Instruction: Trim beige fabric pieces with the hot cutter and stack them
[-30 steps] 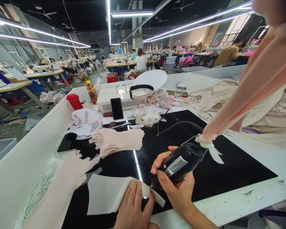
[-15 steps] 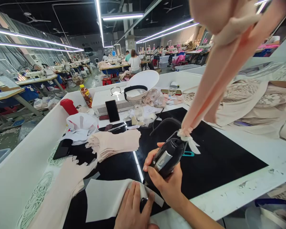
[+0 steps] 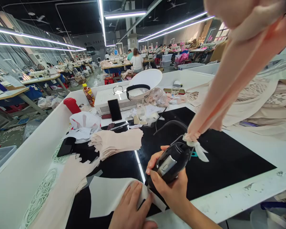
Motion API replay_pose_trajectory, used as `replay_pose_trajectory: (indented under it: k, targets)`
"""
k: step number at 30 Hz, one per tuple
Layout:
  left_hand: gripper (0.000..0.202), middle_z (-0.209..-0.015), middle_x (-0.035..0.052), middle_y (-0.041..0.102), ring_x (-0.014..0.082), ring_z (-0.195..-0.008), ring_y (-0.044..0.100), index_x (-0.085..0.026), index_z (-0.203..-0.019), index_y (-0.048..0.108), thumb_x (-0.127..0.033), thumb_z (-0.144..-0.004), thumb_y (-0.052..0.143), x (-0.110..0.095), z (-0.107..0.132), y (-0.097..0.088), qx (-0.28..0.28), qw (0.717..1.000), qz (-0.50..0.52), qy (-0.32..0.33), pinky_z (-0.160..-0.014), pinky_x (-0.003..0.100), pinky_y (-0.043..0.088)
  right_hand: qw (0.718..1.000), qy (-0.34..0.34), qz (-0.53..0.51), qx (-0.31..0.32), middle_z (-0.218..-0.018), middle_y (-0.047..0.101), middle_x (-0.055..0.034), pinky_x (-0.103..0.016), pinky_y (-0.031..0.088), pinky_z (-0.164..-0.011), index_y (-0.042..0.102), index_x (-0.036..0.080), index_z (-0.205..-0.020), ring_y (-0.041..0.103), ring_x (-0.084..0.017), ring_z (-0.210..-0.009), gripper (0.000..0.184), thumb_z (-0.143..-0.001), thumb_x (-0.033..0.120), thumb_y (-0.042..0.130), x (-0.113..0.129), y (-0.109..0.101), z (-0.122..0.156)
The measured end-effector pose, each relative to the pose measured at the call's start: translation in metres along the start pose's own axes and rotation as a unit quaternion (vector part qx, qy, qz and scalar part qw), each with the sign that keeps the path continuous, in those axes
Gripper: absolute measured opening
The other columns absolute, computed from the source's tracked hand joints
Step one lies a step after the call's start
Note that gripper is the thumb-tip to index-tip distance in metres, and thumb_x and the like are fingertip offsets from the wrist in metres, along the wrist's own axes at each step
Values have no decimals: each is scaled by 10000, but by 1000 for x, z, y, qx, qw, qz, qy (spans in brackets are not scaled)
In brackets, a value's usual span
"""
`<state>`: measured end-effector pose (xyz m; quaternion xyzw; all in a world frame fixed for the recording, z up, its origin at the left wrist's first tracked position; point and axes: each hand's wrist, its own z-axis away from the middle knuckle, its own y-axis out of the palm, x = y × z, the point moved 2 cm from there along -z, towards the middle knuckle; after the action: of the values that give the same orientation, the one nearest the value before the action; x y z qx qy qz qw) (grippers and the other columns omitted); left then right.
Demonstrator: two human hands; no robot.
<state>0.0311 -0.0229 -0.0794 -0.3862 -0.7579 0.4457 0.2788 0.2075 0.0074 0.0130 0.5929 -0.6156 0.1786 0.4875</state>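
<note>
My right hand (image 3: 172,187) grips a black hand-held cutting tool (image 3: 173,162), its tip down at the edge of a white fabric piece (image 3: 109,195) on the black mat (image 3: 219,159). A peach cloth strip (image 3: 224,92) is tied to the tool's rear and rises to the upper right. My left hand (image 3: 131,210) lies flat with fingers spread, pressing the white fabric down just left of the tool tip.
A stack of peach cut pieces (image 3: 116,143) lies behind, more peach fabric (image 3: 62,194) at the left. A phone (image 3: 114,109) leans on a white box (image 3: 109,98); a red bottle (image 3: 71,105) and a drink bottle (image 3: 88,94) stand by the white table wall. Lace fabric (image 3: 259,101) is heaped at the right.
The view has swung a little. My right hand has shifted slightly with the tool along the fabric edge; my left hand stays pressed on the white piece.
</note>
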Motion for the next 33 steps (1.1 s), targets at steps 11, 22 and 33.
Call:
replay_pose_trajectory:
  k: [11, 22, 33]
  targets:
    - [565, -1430, 136, 692, 310, -1321, 677, -236, -1466, 650, -636, -1102, 489, 5, 7, -10, 23, 999, -20, -20, -1048, 409, 623, 1000, -16, -5, 21, -840, 692, 30, -262, 644, -612, 621, 323, -1218, 689, -140, -643, 444, -882, 69, 761, 21, 1, -2]
    - [659, -1495, 151, 655, 328, -1341, 667, -239, -1545, 594, -693, -1081, 479, -1, 15, -6, 32, 996, -88, 1, -1022, 416, 630, 1000, -2, -20, 14, -845, 701, 37, -263, 634, -603, 610, 318, -1231, 687, -139, -636, 464, -871, 82, 785, 19, 4, -4]
    - [723, -1542, 164, 625, 363, -1366, 653, -233, -1599, 539, -700, -1047, 553, -2, 14, -5, 65, 996, -61, -11, -1025, 458, 638, 998, 28, -53, 13, -895, 701, 28, -263, 623, -655, 550, 316, -1328, 679, -133, -686, 524, -904, 111, 781, -5, 8, 3]
